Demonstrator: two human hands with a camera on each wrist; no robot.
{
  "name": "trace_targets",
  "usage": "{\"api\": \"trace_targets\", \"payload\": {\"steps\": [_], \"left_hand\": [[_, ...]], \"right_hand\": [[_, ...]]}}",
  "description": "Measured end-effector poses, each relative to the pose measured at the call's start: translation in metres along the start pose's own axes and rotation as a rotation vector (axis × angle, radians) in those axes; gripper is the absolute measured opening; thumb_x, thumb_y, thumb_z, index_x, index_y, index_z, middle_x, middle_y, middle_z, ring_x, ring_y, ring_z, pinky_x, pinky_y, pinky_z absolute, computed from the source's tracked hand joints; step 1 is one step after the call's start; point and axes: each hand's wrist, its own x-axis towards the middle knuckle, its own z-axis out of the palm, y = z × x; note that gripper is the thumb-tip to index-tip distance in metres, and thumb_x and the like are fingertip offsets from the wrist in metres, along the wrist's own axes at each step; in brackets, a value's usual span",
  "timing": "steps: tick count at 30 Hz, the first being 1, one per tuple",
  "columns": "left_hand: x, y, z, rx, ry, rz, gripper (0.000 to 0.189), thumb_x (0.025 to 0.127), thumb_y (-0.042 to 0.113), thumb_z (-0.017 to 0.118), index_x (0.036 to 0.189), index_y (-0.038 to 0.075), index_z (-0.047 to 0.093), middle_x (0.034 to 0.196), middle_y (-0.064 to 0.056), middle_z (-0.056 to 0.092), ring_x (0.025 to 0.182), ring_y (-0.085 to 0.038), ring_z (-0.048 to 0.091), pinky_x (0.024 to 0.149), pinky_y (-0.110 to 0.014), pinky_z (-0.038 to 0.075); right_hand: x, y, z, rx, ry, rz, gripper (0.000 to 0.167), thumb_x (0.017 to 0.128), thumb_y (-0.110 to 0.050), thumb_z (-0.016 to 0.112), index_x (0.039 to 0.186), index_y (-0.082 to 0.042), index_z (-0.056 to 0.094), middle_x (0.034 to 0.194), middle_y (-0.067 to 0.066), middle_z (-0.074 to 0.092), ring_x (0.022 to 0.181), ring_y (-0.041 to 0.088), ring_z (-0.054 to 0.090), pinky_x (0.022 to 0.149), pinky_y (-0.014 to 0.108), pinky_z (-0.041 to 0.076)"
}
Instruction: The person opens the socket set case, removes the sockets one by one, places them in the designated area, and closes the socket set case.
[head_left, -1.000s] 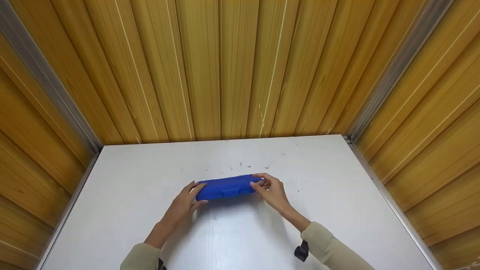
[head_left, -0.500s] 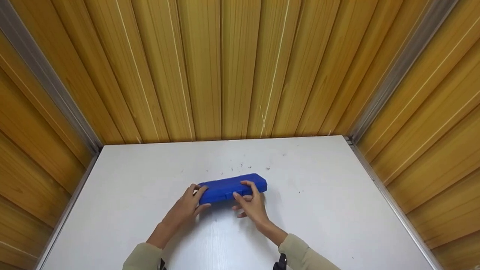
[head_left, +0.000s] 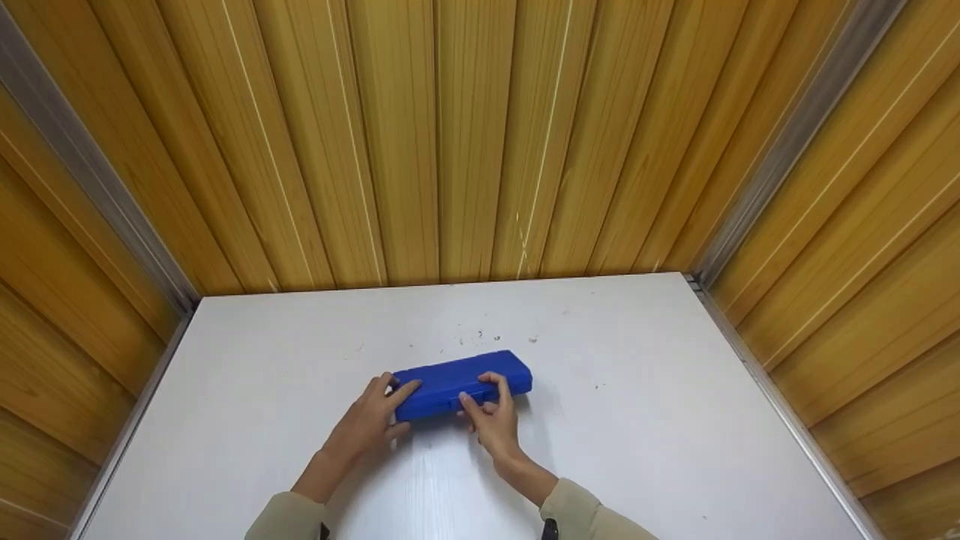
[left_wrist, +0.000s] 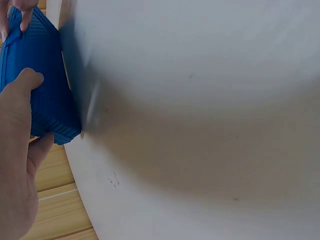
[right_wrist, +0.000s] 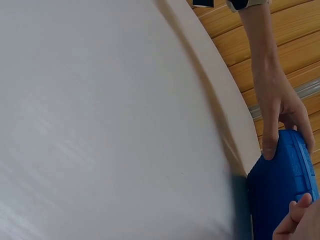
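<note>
A long blue plastic case [head_left: 457, 381] with a front latch [head_left: 466, 400] is tilted close over the white table, its lid closed. My left hand [head_left: 366, 421] grips its left end, fingers over the top and thumb below. In the left wrist view the left hand [left_wrist: 20, 115] wraps the case's end [left_wrist: 50, 90]. My right hand [head_left: 495, 427] is at the front middle, thumb at the latch and index finger on the lid edge. The right wrist view shows the right hand's fingers [right_wrist: 295, 217] at the latch side of the case [right_wrist: 272, 190].
The white table [head_left: 637, 420] has small dark marks [head_left: 480, 335] behind the case. Wood-patterned panels [head_left: 465, 150] stand at the back and both sides, with grey metal strips [head_left: 795, 142] in the corners. Black straps [head_left: 550, 529] show at the sleeves.
My right hand has left the case's right end and moved left to the front latch. The left hand keeps its grip while the case has tipped slightly, showing more of its top.
</note>
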Motion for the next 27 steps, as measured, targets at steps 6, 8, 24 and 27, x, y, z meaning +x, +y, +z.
{"api": "trace_targets", "payload": {"steps": [6, 8, 24, 27], "left_hand": [[-0.002, 0.0, 0.0, 0.001, -0.03, 0.005, 0.072, 0.082, 0.022, 0.087, 0.147, 0.021, 0.056, 0.136, -0.024, 0.054, 0.124, -0.04, 0.059, 0.093, -0.049, 0.059], [-0.003, 0.0, -0.001, 0.007, -0.04, -0.018, 0.072, 0.081, 0.024, 0.087, 0.146, 0.022, 0.057, 0.137, -0.024, 0.054, 0.125, -0.04, 0.059, 0.094, -0.05, 0.058], [-0.006, 0.001, 0.005, 0.056, -0.017, -0.056, 0.077, 0.07, 0.01, 0.093, 0.14, 0.013, 0.062, 0.134, -0.026, 0.055, 0.122, -0.039, 0.058, 0.079, -0.05, 0.062], [-0.01, 0.0, 0.007, 0.059, 0.0, -0.057, 0.078, 0.068, 0.008, 0.094, 0.139, 0.012, 0.063, 0.132, -0.024, 0.055, 0.12, -0.038, 0.057, 0.074, -0.048, 0.062]], "right_hand": [[0.001, 0.001, -0.001, 0.012, -0.052, 0.052, 0.029, 0.1, -0.016, 0.067, 0.124, -0.008, 0.054, 0.07, 0.001, 0.067, 0.056, 0.009, 0.06, 0.045, 0.018, 0.038], [0.001, 0.0, -0.004, -0.016, -0.096, 0.038, 0.031, 0.1, -0.018, 0.068, 0.126, -0.008, 0.054, 0.068, 0.0, 0.068, 0.055, 0.009, 0.061, 0.045, 0.018, 0.037], [0.013, -0.02, -0.069, -0.366, -0.241, -0.276, 0.037, 0.095, -0.021, 0.074, 0.123, 0.001, 0.065, 0.101, 0.022, 0.074, 0.083, 0.022, 0.071, 0.065, 0.031, 0.06], [0.023, -0.018, -0.08, -0.463, -0.18, -0.322, 0.041, 0.092, -0.021, 0.077, 0.126, -0.002, 0.065, 0.119, 0.022, 0.067, 0.104, 0.031, 0.064, 0.083, 0.039, 0.058]]}}
